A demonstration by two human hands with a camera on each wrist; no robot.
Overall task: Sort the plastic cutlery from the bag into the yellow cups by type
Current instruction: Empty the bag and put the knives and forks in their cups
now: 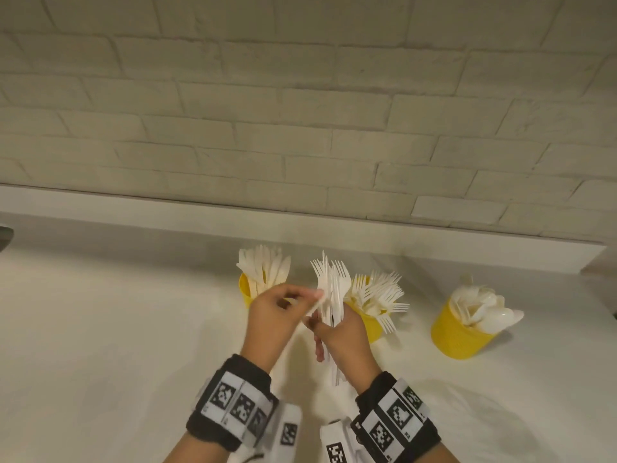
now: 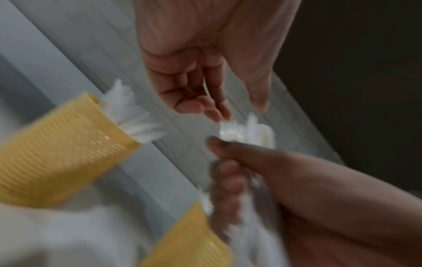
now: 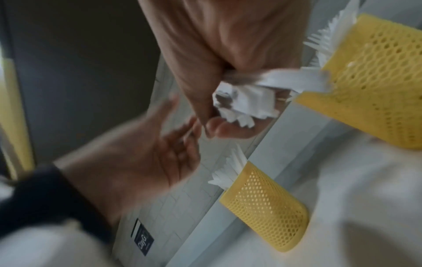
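Observation:
My right hand (image 1: 339,337) grips a bundle of white plastic forks (image 1: 332,289) upright, tines up, above the counter and between two cups. My left hand (image 1: 273,315) is beside it with relaxed fingers, its fingertips touching the bundle's left side. The wrist views show the same bundle (image 3: 244,101) in my right fist (image 3: 217,45) and my left hand (image 2: 200,72) holding nothing. Three yellow mesh cups stand in a row: a knife cup (image 1: 246,292) on the left, a fork cup (image 1: 370,324) in the middle, and a spoon cup (image 1: 457,335) on the right. No bag is in view.
The cups stand on a white counter (image 1: 117,329) that ends at a low white ledge (image 1: 200,212) below a pale brick wall. Fork tines stick out sideways from the middle cup toward the spoon cup. A dark object (image 1: 5,237) shows at the far left edge.

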